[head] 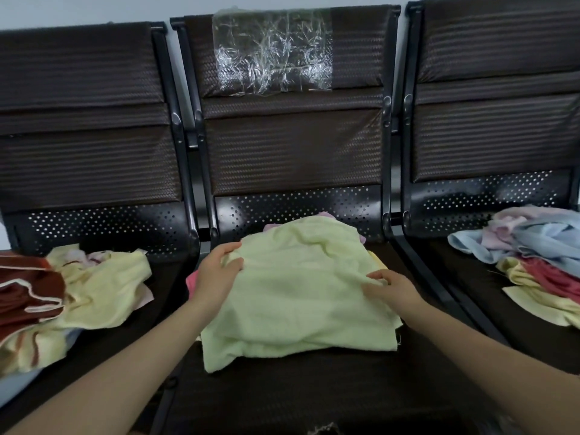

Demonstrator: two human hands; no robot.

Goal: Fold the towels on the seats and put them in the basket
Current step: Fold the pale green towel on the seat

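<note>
A pale green towel (295, 293) lies spread and rumpled on the middle seat (282, 394), covering pink towels whose edges show at its back and left. My left hand (216, 274) pinches the towel's left edge between thumb and fingers. My right hand (389, 287) grips a fold at its right edge. No basket is in view.
On the left seat lies a heap of pale yellow (103, 287) and rust-red (28, 287) towels. The right seat holds a pile of blue (539, 243), pink and yellow towels. Black metal frame bars (395, 171) separate the seats. Crinkled clear plastic (273, 51) is stuck on the middle backrest.
</note>
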